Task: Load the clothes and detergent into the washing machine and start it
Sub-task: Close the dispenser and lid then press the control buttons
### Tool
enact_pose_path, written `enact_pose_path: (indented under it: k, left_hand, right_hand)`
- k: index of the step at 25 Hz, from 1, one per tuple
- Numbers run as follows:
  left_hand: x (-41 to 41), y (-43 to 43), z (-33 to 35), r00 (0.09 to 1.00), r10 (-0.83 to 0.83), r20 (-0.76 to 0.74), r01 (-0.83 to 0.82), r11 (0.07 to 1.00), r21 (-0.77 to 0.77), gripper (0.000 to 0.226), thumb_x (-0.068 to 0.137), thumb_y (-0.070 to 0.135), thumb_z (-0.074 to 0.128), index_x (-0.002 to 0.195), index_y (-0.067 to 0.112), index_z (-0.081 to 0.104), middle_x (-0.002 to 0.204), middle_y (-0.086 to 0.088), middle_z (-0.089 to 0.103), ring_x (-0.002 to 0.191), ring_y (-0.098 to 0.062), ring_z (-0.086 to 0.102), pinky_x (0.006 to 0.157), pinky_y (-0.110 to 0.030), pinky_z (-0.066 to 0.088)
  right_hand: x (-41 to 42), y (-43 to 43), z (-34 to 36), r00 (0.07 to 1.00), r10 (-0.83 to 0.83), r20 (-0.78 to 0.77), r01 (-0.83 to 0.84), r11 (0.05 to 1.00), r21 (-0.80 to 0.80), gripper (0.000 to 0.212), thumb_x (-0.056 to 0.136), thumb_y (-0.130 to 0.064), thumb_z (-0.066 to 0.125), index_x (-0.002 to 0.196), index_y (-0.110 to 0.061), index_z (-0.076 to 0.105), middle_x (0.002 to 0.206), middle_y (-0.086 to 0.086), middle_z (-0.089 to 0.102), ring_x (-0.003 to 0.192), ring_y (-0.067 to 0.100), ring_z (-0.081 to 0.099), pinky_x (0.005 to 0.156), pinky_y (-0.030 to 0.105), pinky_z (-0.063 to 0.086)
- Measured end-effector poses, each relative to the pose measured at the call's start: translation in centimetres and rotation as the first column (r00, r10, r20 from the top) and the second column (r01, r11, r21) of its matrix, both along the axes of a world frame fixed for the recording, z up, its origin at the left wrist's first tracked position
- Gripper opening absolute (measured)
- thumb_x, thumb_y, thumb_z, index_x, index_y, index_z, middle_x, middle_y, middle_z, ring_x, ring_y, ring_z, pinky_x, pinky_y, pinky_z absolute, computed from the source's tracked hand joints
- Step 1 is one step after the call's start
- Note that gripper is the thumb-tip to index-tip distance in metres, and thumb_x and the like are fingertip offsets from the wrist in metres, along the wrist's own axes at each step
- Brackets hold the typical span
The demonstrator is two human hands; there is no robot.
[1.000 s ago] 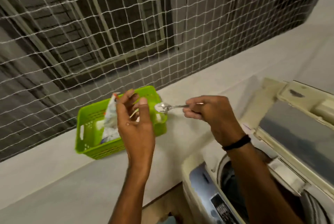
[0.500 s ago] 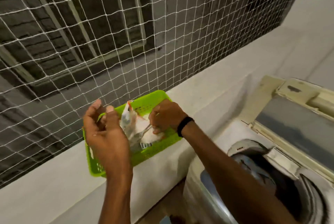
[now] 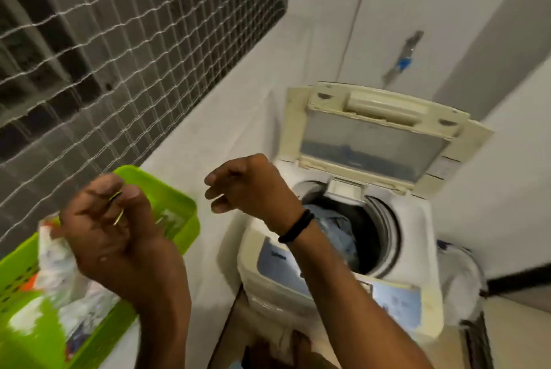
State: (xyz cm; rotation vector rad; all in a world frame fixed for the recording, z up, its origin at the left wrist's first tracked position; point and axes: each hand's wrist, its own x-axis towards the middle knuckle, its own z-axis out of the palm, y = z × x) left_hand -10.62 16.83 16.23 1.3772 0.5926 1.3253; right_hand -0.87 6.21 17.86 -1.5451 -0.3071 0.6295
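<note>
Head view: left hand (image 3: 116,237) pinches a thin band (image 3: 118,217) over the basket (image 3: 179,200); right hand (image 3: 250,186) hangs loosely curled, empty, beside the open washer (image 3: 413,219).

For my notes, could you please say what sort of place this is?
Likely a home laundry nook: white top-loading washing machine, lid raised; green plastic basket; white mesh netting over the window.

- The right hand (image 3: 247,186) has been drawn out of the green basket (image 3: 176,198) and raised past its right edge
- The spoon has been released from it
- The left hand (image 3: 119,237) has been closed round a thin band (image 3: 118,216)
</note>
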Motion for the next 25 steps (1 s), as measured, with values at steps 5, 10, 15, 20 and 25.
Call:
enact_pose_path:
  k: [5,10,15,20,25]
  left_hand:
    - [3.7,-7.2,-3.1,0.911,-0.398,-0.111,0.396,0.917,-0.042,0.019,0.093,0.012,0.062,0.105,0.026,0.06,0.102,-0.011,0.066,0.091,-0.027,0.064,0.081,-0.035,0.052]
    - [8.5,-12.1,-10.9,0.599,-0.669,-0.44,0.578,0.741,-0.341,0.021,0.093,0.012,0.066,0.112,0.02,0.062,0.107,-0.011,0.071,0.092,-0.027,0.07,0.08,-0.041,0.059]
    - [12.6,-16.1,-18.1,0.391,-0.834,-0.389,0.359,0.527,-0.77,0.017,0.092,0.008,0.064,0.108,0.006,0.067,0.08,-0.008,0.07,0.069,-0.019,0.065,0.061,-0.025,0.055]
    - [16.8,-18.3,-22.6,0.344,-0.891,-0.297,0.202,0.379,-0.903,0.021,0.094,0.008,0.06,0.114,0.004,0.065,0.081,-0.012,0.067,0.072,-0.021,0.064,0.07,-0.03,0.056]
    - [22.5,-21.1,-24.7,0.264,-0.952,-0.156,0.173,0.206,-0.963,0.036,0.099,0.014,0.059,0.13,-0.003,0.056,0.098,-0.017,0.063,0.093,-0.028,0.063,0.091,-0.036,0.053]
  right_hand:
    - [1.8,-8.1,-6.0,0.921,-0.342,-0.187,0.354,0.935,0.032,0.015,0.093,0.007,0.054,0.089,0.009,0.068,0.073,0.017,0.069,0.058,0.021,0.069,0.059,0.028,0.062]
    - [4.1,-16.1,-14.3,0.697,-0.632,-0.339,0.673,0.74,0.005,0.021,0.088,0.003,0.061,0.07,-0.004,0.07,0.067,0.015,0.063,0.062,0.027,0.061,0.062,0.032,0.053]
    - [5.7,-24.5,-21.4,0.325,-0.791,-0.518,0.858,0.477,-0.191,0.013,0.093,-0.006,0.062,0.082,-0.002,0.066,0.076,0.012,0.062,0.064,0.018,0.06,0.07,0.03,0.059]
    - [7.9,-28.4,-26.1,0.178,-0.73,-0.66,0.873,0.426,-0.236,0.012,0.091,-0.008,0.067,0.097,0.002,0.063,0.084,0.013,0.061,0.074,0.02,0.061,0.1,0.039,0.053]
    - [12.3,-27.3,-27.3,0.217,-0.647,-0.731,0.867,0.472,-0.16,0.023,0.091,-0.008,0.067,0.109,0.006,0.061,0.092,0.018,0.058,0.08,0.024,0.059,0.09,0.041,0.055]
